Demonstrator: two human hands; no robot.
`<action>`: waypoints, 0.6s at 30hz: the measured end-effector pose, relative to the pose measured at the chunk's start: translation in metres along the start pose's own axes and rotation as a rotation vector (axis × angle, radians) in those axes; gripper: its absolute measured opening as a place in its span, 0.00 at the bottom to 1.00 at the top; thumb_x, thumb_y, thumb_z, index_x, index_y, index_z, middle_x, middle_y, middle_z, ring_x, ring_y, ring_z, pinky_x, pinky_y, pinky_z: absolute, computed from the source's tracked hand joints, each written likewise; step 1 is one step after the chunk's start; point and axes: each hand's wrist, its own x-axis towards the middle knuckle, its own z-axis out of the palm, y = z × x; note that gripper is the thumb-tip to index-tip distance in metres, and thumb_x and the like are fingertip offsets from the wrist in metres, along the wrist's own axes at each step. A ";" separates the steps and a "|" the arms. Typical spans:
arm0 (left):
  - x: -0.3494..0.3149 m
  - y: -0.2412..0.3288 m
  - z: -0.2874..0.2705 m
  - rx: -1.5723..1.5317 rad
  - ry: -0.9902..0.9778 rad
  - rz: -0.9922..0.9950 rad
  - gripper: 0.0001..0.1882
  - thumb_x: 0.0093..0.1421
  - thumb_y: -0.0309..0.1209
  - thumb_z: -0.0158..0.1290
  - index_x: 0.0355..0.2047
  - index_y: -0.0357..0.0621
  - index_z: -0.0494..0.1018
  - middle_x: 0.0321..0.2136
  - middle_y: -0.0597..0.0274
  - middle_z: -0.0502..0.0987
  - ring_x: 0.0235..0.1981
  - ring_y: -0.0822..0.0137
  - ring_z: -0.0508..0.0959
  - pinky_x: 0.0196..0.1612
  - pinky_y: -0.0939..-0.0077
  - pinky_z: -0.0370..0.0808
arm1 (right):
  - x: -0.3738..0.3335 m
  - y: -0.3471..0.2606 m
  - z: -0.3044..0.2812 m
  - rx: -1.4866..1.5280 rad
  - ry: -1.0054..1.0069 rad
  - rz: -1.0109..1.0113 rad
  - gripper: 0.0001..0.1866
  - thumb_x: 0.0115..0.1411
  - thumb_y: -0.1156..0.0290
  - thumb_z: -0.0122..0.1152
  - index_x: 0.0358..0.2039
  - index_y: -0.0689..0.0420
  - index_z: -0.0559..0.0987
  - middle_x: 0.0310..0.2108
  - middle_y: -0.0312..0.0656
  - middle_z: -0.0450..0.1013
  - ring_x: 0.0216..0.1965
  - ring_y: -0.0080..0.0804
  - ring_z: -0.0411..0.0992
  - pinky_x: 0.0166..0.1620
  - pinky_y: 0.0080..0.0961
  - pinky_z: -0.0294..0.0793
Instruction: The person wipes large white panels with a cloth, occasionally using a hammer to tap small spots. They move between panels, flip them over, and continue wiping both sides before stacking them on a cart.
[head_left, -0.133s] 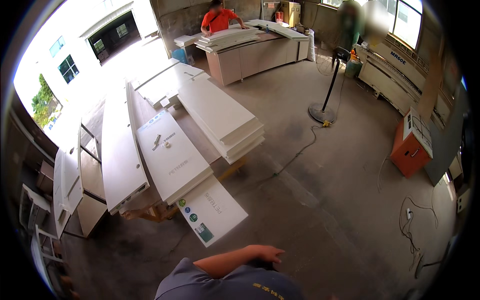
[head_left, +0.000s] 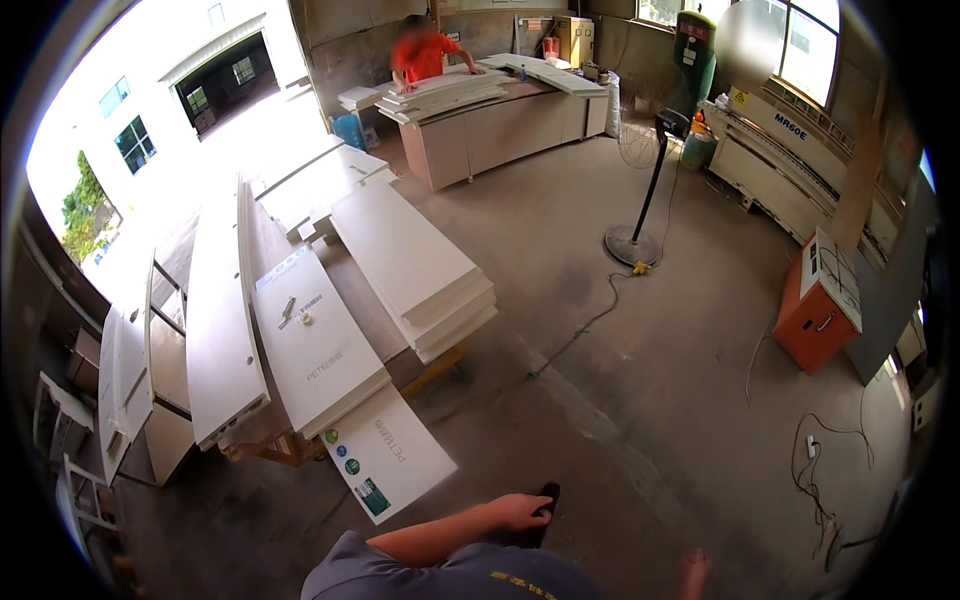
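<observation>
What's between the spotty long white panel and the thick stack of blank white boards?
In the head view: printed white boards and some brown tabletop.

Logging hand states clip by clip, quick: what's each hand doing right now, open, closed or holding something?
Left hand: in front of the body; open or closed cannot be told.
Right hand: blurred near the lower edge; cannot be told.

board stack (head_left: 405,248) left | pedestal fan (head_left: 650,190) right | workbench (head_left: 500,145) behind stack
</observation>
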 end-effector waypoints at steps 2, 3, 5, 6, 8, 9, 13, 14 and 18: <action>0.075 -0.131 0.055 0.164 0.128 0.152 0.35 0.61 0.51 0.51 0.61 0.41 0.65 0.52 0.44 0.76 0.54 0.42 0.74 0.55 0.54 0.71 | 0.109 -0.015 0.061 -0.047 -0.086 -0.083 0.15 0.66 0.68 0.53 0.21 0.53 0.68 0.17 0.28 0.60 0.17 0.20 0.57 0.20 0.22 0.57; 0.107 -0.093 0.009 0.141 -0.004 0.095 0.35 0.61 0.51 0.51 0.61 0.41 0.65 0.52 0.44 0.76 0.54 0.43 0.74 0.55 0.54 0.71 | 0.132 -0.022 0.036 -0.082 -0.114 -0.114 0.14 0.66 0.67 0.53 0.23 0.54 0.70 0.18 0.29 0.62 0.18 0.21 0.59 0.21 0.24 0.59; 0.128 -0.028 -0.071 0.107 -0.122 -0.048 0.35 0.61 0.51 0.52 0.61 0.41 0.65 0.52 0.43 0.76 0.55 0.43 0.74 0.55 0.54 0.71 | 0.158 -0.018 0.034 -0.247 0.086 0.172 0.12 0.68 0.66 0.53 0.29 0.58 0.77 0.21 0.36 0.68 0.21 0.25 0.66 0.26 0.29 0.68; 0.143 -0.008 -0.116 0.091 -0.087 -0.044 0.35 0.61 0.51 0.52 0.62 0.41 0.64 0.53 0.43 0.75 0.55 0.43 0.73 0.56 0.54 0.71 | 0.180 -0.014 0.063 -0.384 0.107 0.129 0.14 0.69 0.63 0.52 0.38 0.62 0.79 0.30 0.43 0.73 0.30 0.31 0.73 0.35 0.32 0.75; 0.150 0.041 -0.191 0.007 -0.078 -0.072 0.36 0.62 0.50 0.51 0.63 0.40 0.62 0.54 0.43 0.74 0.56 0.44 0.73 0.57 0.54 0.70 | 0.178 -0.020 0.143 -0.472 -0.033 0.389 0.14 0.69 0.63 0.52 0.39 0.62 0.79 0.30 0.42 0.73 0.30 0.31 0.73 0.35 0.32 0.74; 0.163 0.071 -0.229 0.012 -0.057 -0.036 0.36 0.62 0.50 0.51 0.64 0.39 0.61 0.55 0.42 0.74 0.57 0.44 0.72 0.57 0.54 0.70 | 0.189 -0.038 0.177 -0.473 -0.076 0.464 0.14 0.69 0.63 0.52 0.39 0.61 0.79 0.30 0.42 0.73 0.30 0.31 0.72 0.35 0.32 0.74; 0.263 0.092 -0.322 0.158 0.099 0.126 0.37 0.63 0.48 0.51 0.66 0.39 0.59 0.58 0.43 0.71 0.59 0.46 0.70 0.60 0.58 0.68 | 0.254 -0.112 0.287 -0.498 -0.206 0.551 0.14 0.69 0.63 0.52 0.40 0.61 0.78 0.30 0.42 0.73 0.30 0.31 0.72 0.35 0.32 0.74; 0.287 0.093 -0.346 0.173 0.141 0.161 0.37 0.63 0.48 0.51 0.66 0.39 0.59 0.58 0.43 0.71 0.59 0.46 0.70 0.60 0.59 0.68 | 0.275 -0.124 0.316 -0.501 -0.226 0.564 0.14 0.69 0.63 0.52 0.40 0.61 0.78 0.30 0.42 0.73 0.30 0.31 0.72 0.35 0.32 0.74; 0.333 0.086 -0.448 0.103 0.205 0.131 0.37 0.63 0.49 0.51 0.66 0.40 0.59 0.58 0.43 0.71 0.59 0.45 0.70 0.60 0.58 0.67 | 0.381 -0.181 0.420 -0.522 -0.301 0.604 0.14 0.68 0.63 0.52 0.41 0.61 0.78 0.30 0.42 0.73 0.31 0.30 0.71 0.36 0.32 0.73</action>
